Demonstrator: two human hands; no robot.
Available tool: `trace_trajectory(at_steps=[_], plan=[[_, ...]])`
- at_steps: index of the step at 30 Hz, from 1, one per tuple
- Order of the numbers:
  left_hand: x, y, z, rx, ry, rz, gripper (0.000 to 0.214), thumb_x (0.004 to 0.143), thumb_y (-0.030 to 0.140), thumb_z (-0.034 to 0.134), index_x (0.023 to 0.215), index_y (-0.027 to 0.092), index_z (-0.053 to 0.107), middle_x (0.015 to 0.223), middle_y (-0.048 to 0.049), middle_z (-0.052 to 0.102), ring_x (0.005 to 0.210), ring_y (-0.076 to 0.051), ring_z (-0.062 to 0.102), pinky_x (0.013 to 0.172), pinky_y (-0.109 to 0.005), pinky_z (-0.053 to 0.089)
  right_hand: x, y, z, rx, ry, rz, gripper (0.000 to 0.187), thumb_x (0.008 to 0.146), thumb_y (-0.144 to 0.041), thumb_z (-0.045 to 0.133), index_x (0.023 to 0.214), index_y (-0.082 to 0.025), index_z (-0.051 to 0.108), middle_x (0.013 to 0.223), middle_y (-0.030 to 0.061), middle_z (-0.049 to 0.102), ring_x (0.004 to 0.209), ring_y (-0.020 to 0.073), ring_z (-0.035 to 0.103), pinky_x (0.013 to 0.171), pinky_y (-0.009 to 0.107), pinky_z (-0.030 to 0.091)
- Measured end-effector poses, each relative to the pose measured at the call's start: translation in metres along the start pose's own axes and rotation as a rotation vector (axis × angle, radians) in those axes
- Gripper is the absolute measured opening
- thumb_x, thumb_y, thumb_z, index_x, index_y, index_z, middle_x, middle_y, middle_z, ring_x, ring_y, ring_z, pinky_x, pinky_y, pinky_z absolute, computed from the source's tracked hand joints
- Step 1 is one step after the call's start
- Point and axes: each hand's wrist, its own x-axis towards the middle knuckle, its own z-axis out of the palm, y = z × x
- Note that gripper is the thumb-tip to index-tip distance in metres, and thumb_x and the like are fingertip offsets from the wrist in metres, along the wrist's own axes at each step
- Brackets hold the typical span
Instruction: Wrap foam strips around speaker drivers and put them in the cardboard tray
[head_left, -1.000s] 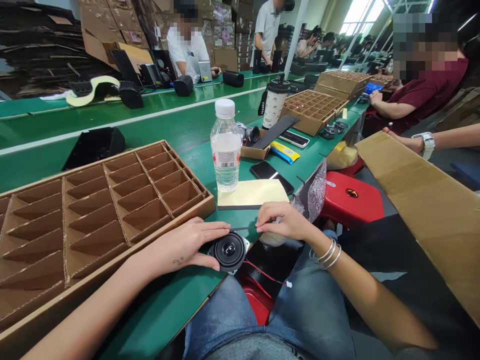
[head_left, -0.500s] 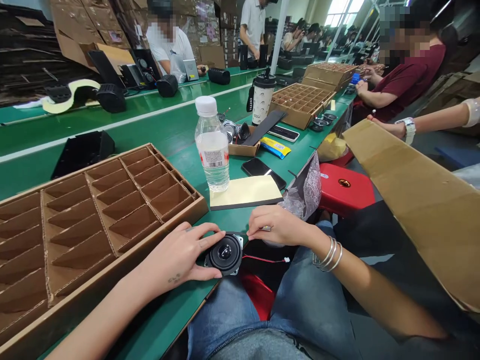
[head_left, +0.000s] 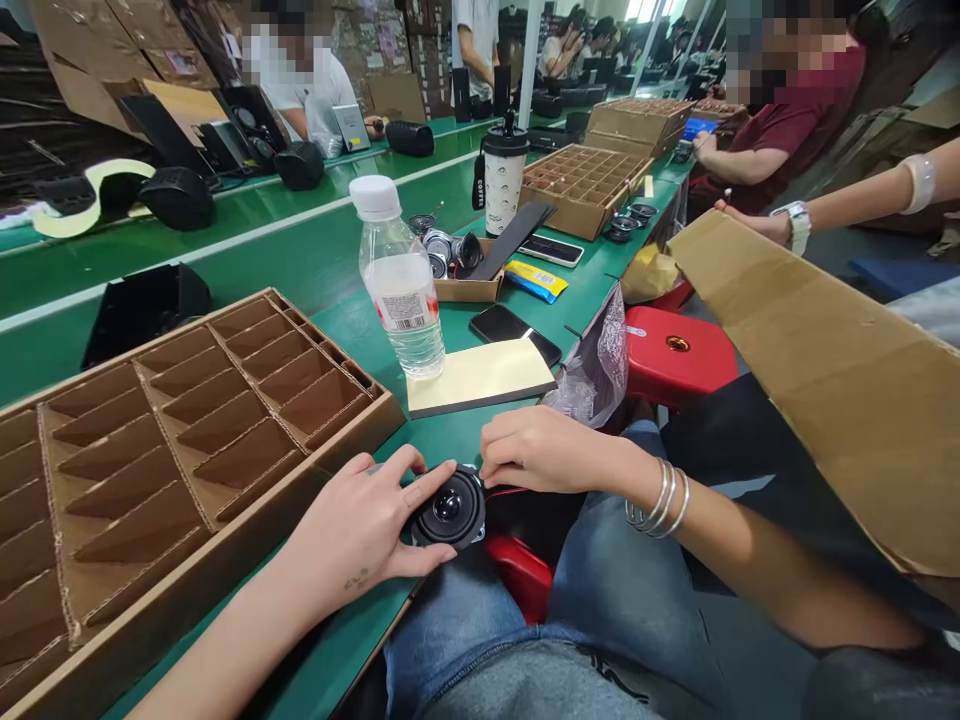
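Note:
A small black speaker driver (head_left: 448, 508) lies at the near edge of the green table (head_left: 330, 270). My left hand (head_left: 360, 530) grips it, thumb below and fingers over its top rim. My right hand (head_left: 536, 450) is closed in a pinch at the speaker's upper right corner, fingertips touching its rim; what it pinches is hidden. A thin red wire (head_left: 504, 493) shows under that hand. To the left stands an empty cardboard divider tray (head_left: 187, 420).
A water bottle (head_left: 397, 285), a yellow foam-backed sheet (head_left: 476, 378), a black phone (head_left: 514, 328) and a small box of speakers (head_left: 457, 262) lie behind my hands. A red stool (head_left: 679, 355) and a cardboard sheet (head_left: 832, 370) are at right. Other people work around the tables.
A thin black strip stretched between my hands a second ago is no longer seen. My right hand has closed in onto the speaker's rim. The view has shifted right.

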Motion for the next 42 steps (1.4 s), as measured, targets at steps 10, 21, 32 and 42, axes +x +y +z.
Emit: trace_trajectory(at_steps=[10, 21, 32, 42], plan=[[0.008, 0.006, -0.008, 0.069, -0.086, 0.021, 0.058, 0.074, 0.056, 0.054, 0.125, 0.030, 0.047, 0.086, -0.0034, 0.055, 0.058, -0.016, 0.051, 0.060, -0.030, 0.037, 0.009, -0.003, -0.004, -0.054, -0.104, 0.035, 0.005, 0.079, -0.018, 0.065, 0.076, -0.015, 0.066, 0.070, 0.0000, 0.057, 0.069, 0.0133, 0.055, 0.055, 0.022, 0.036], [-0.002, 0.007, 0.001, 0.060, -0.017, -0.028, 0.062, 0.072, 0.058, 0.054, 0.120, 0.019, 0.053, 0.088, -0.0051, 0.059, 0.056, -0.016, 0.050, 0.061, -0.032, 0.039, 0.011, 0.001, -0.001, -0.011, 0.151, 0.056, 0.007, 0.079, -0.009, 0.063, 0.072, -0.013, 0.065, 0.070, 0.0007, 0.058, 0.065, 0.0120, 0.053, 0.058, 0.021, 0.041], [0.005, 0.009, -0.001, 0.006, -0.041, -0.023, 0.060, 0.072, 0.052, 0.056, 0.126, 0.027, 0.046, 0.086, -0.0057, 0.051, 0.061, -0.017, 0.051, 0.060, -0.029, 0.039, -0.001, -0.006, 0.008, 0.032, 0.017, 0.104, 0.005, 0.081, -0.015, 0.063, 0.076, -0.013, 0.065, 0.071, 0.0022, 0.058, 0.068, 0.0131, 0.055, 0.061, 0.022, 0.043], [0.005, 0.011, -0.004, 0.138, -0.102, 0.034, 0.059, 0.078, 0.054, 0.049, 0.130, 0.030, 0.039, 0.084, -0.0066, 0.050, 0.058, -0.017, 0.050, 0.055, -0.029, 0.035, -0.002, -0.013, -0.017, 0.076, -0.142, 0.090, 0.031, 0.068, -0.032, 0.075, 0.092, -0.016, 0.065, 0.084, 0.0034, 0.061, 0.080, 0.0165, 0.055, 0.067, 0.025, 0.044]])
